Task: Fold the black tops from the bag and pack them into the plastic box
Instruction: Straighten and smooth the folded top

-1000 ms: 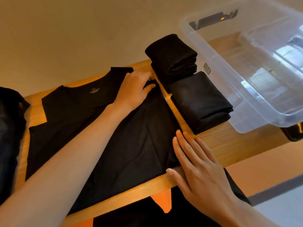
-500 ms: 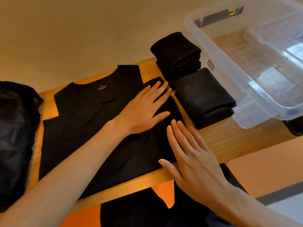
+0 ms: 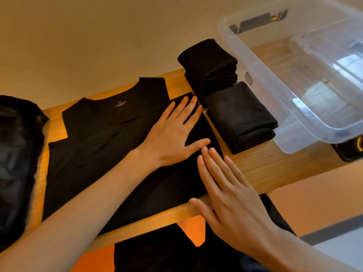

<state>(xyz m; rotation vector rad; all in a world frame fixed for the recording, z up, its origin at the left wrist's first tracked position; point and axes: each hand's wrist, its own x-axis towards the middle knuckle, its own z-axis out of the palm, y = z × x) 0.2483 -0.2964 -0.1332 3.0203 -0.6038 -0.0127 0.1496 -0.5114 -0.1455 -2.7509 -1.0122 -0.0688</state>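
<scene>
A black top (image 3: 94,146) lies flat on the wooden table (image 3: 265,165), neckline toward the wall, its right side folded inward. My left hand (image 3: 172,138) presses flat on that folded part with straight fingers. My right hand (image 3: 225,189) lies flat on the top's right edge near the table's front, fingertips close to my left thumb. Two folded black tops (image 3: 210,65) (image 3: 239,116) sit just right of it, against the clear plastic box (image 3: 294,91). The black bag (image 3: 15,158) is at the far left.
The plastic box holds nothing visible and overhangs the table's right end. A dark object (image 3: 349,150) shows under its near corner. A beige wall runs behind the table. Black cloth (image 3: 169,250) hangs below the front edge, over an orange floor.
My left hand has gone from gripping the top's shoulder to lying flat on the folded side, sliding a little toward me. My right hand has slid forward along the right edge.
</scene>
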